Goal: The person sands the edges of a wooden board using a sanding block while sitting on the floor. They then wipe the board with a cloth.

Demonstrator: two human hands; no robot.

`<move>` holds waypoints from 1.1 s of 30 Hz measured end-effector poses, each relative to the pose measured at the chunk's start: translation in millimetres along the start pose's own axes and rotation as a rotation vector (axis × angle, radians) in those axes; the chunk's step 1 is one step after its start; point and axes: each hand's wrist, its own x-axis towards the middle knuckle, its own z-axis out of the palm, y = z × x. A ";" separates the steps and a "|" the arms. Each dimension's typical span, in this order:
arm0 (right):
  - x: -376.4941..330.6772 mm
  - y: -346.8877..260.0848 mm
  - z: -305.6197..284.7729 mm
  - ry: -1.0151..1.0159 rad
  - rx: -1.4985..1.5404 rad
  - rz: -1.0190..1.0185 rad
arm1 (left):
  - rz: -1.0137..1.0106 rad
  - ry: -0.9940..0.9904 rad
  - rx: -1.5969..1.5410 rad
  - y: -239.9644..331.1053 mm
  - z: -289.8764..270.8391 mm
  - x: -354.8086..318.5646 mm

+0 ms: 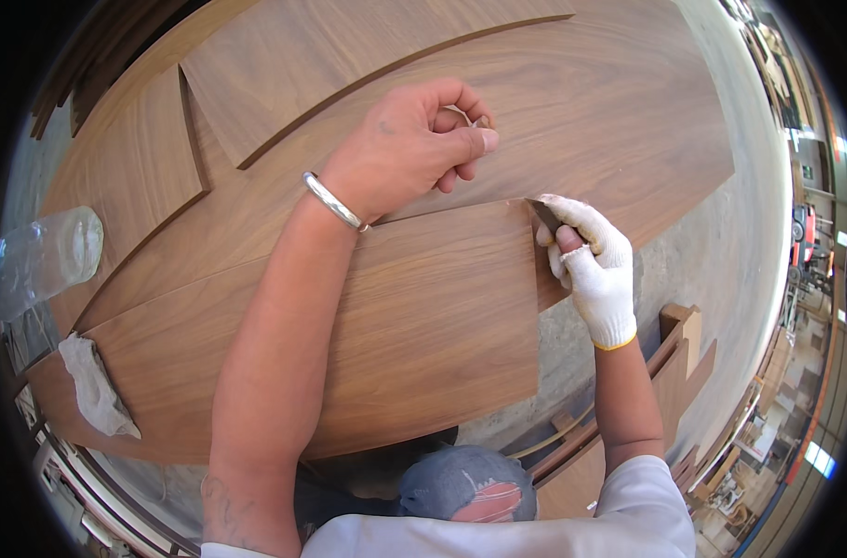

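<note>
White shirt fabric [414, 539] is seen along the lower edge, with a knee in torn blue denim [456, 479] framed just above it. Across the middle, a wood-grained brown panel [433, 307] is laid out flat, its far edge resting over a larger panel [600, 112] of similar grain. At the panel's far right corner a short dark blade [545, 216] is held by the right hand [598, 265], which is covered by a white knitted glove with a yellow-edged cuff; the fingers are closed around the tool, the thumb tip is left bare, and the blade's tip is brought to the corner, though whether contact is made cannot be told. The bare left hand [414, 144], with a silver bangle [334, 201] worn at the wrist, is raised above the panels; its fingers are curled inward, and a small pale piece [482, 123] is pinched between thumb and forefinger, too small to be identified. Beyond, two more brown pieces are laid on the larger panel: a long board [349, 56] and, to its left, a shorter board [130, 186]. At the left, a clear plastic bottle [51, 260] is seen near a crumpled grey cloth [98, 386], which is draped on the near panel's left end. At lower right, brown wooden offcuts [670, 372] are gathered near the forearm.
</note>
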 end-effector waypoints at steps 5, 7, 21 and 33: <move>11.7 16.6 -0.2 0.017 -0.430 -0.506 | 0.006 -0.001 0.003 1.2 1.4 0.0; 13.8 16.0 1.6 0.020 -0.485 -0.610 | 0.008 -0.002 0.008 0.9 1.3 0.3; 18.3 15.3 2.7 -0.005 -0.663 -0.714 | 0.015 -0.007 0.006 0.1 0.8 0.6; 17.6 19.0 -0.8 -0.024 -0.749 -0.758 | -0.009 -0.005 -0.017 -3.3 -1.8 -0.8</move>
